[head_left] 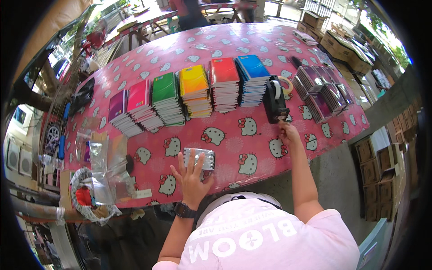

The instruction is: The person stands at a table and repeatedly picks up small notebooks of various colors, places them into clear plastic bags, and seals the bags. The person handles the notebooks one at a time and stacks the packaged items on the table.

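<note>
My left hand (194, 177), with a dark watch on its wrist, lies with spread fingers over a small spiral notebook pack (200, 159) in shiny clear wrapping near the table's front edge. Further right, my right hand (288, 133) reaches to the front end of a black tape dispenser (273, 101). Its fingertips are pinched on the tape end at the cutter; the strip itself is hardly visible. Behind my hands stand stacks of spiral notebooks, among them a purple stack (118, 101), a green stack (165, 88), a yellow stack (194, 80) and a blue stack (252, 68).
A pink cat-patterned cloth (234, 173) covers the table. Wrapped notebook packs (321, 92) are piled at the right, beside a tape roll (286, 84). Clear plastic bags (105, 157) lie at the left. Cardboard boxes (337, 46) stand beyond the right edge. A person (189, 13) is at the far side.
</note>
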A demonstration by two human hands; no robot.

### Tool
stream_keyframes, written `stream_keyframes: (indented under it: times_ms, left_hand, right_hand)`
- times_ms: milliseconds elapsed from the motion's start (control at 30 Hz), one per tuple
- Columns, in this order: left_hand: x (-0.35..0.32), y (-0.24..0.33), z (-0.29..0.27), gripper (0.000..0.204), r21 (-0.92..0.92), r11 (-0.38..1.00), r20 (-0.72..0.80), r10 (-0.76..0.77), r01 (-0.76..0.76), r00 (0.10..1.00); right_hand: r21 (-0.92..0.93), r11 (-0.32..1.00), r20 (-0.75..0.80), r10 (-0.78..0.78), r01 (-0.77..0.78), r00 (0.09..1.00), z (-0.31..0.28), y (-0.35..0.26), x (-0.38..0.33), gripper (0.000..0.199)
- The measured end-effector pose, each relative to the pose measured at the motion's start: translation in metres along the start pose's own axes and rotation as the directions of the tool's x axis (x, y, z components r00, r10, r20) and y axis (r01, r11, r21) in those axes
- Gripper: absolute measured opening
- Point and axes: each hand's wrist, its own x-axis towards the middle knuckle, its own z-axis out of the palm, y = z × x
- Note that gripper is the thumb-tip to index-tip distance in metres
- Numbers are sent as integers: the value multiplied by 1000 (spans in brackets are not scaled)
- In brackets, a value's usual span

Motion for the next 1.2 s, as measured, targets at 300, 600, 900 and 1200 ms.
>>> stream_keyframes:
  times_ms: [300,600,900,1200]
  left_hand:
    - [2,-2,-17,81,5,1000,153,-19,19,988]
    - [9,-9,-30,80,15,996,166,79,-83,983]
    - [35,-11,-30,82,52,985,253,146,-164,956]
    - [30,-10,-34,85,143,958,255,209,-250,944]
  right_hand:
    - [-290,633,957,170,718,237,246,-94,-87,32]
    - [-479,-24,733,540,878,414,312,-73,-85,43]
    - [-235,117,925,332,965,185,296,-64,-62,31]
    - [-576,698,816,522,425,249,268,-5,-31,40]
